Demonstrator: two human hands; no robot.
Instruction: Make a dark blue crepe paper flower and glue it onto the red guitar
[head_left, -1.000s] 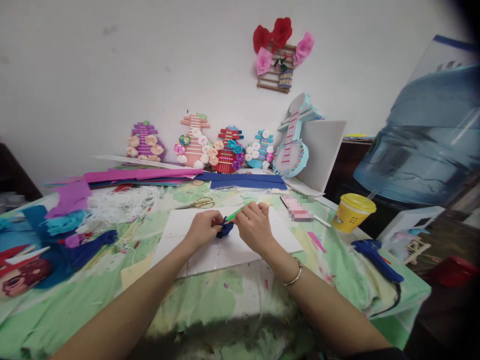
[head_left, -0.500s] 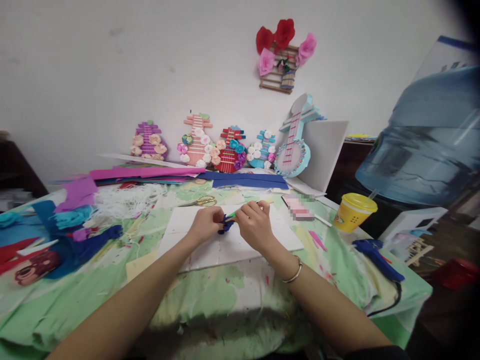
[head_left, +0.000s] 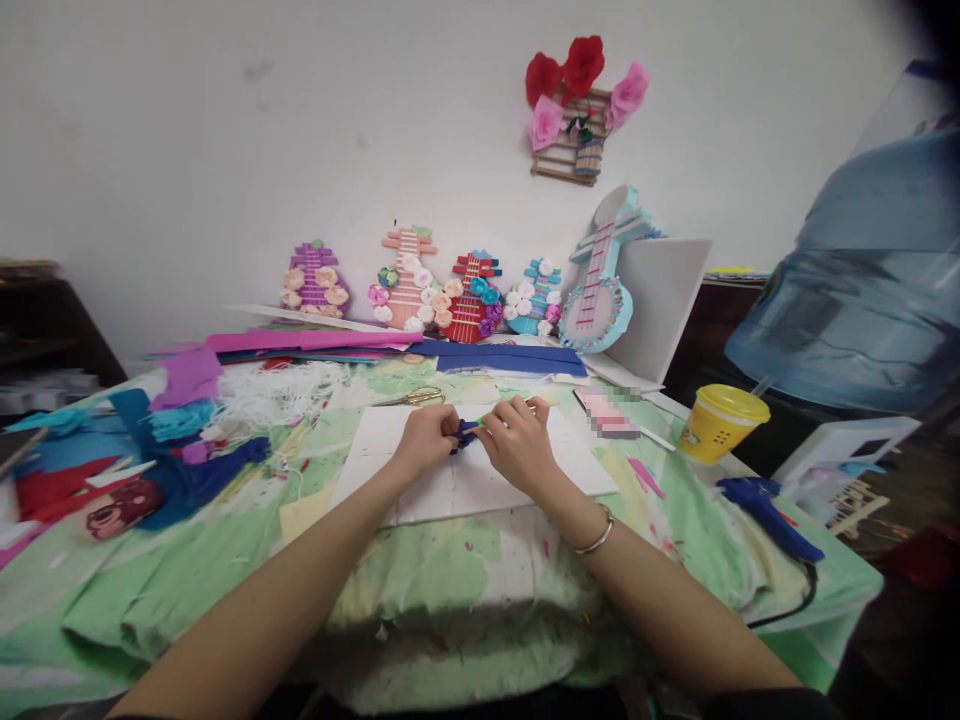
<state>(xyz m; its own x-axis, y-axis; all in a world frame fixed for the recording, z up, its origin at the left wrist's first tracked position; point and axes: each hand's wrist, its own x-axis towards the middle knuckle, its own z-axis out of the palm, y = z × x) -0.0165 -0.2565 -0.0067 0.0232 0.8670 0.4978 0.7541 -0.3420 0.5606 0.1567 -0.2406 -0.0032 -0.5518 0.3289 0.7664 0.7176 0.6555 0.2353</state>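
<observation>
Pinches a small, crumpled dark-blue piece (head_left: 465,435) in the fingers of the left hand (head_left: 427,437) just above the center of the frame, over a white board (head_left: 450,490). Grips a slim green tool (head_left: 480,424) in the curled fingers of the right hand (head_left: 517,440) — mostly covered by them, with its end at the blue piece. Wears a silver-colored bangle (head_left: 596,535) on the right wrist. Works at a surface (head_left: 450,585) spread with green-and-white cloth.

Lying just beyond the board, gold-handled scissors (head_left: 424,396); right of center, a partly blurred phone (head_left: 607,413). Standing toward the right edge, a yellow-lidded cup (head_left: 722,425) with a straw, near a dark-blue tool with a black cord (head_left: 772,515). Heaped at left, tangled white string (head_left: 277,395) and colored scraps (head_left: 187,380), below long pink strips (head_left: 307,342).

Lined up along the wall across the upper middle, flower-trimmed model instruments in purple (head_left: 315,280), peach (head_left: 405,280), red (head_left: 471,300) and blue (head_left: 534,300) — and, taller at their right, a pale-blue one (head_left: 596,300). Hung above, red and pink flowers on a wooden frame (head_left: 566,165).
</observation>
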